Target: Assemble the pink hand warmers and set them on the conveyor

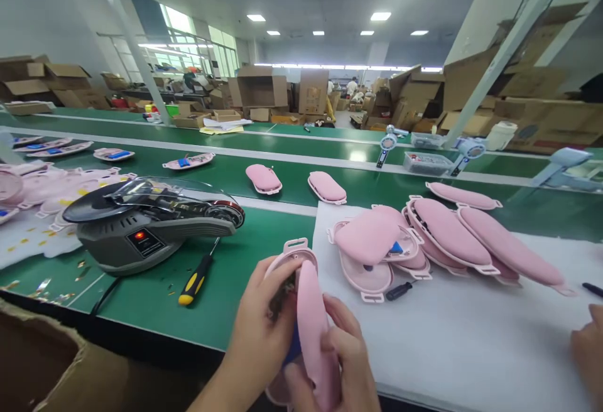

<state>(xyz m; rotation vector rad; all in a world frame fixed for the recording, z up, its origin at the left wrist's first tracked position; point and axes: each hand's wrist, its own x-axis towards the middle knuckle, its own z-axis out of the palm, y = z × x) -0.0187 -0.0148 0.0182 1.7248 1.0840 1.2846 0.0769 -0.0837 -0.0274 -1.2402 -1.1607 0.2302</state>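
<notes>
Both of my hands hold a pink padded shell near the table's front edge. My left hand point(266, 318) grips the half with the loop end point(296, 247), its fingers reaching into the gap. My right hand point(346, 349) wraps round the smooth padded half point(311, 318), which stands on edge. Between the halves I see something blue and a dark part, mostly hidden by the fingers. To the right, several pink padded shells point(367, 236) lie piled on a white sheet point(438, 343), with a small dark screwdriver point(399, 291) beside them.
A grey tape dispenser point(141, 230) with a red light stands left, a yellow-black screwdriver point(195, 281) beside it. More pink shells point(264, 179) lie on the green belt point(292, 142). Light-blue handheld devices point(387, 143) stand behind. Another person's hand point(588, 343) shows at right. A cardboard box point(42, 362) is below left.
</notes>
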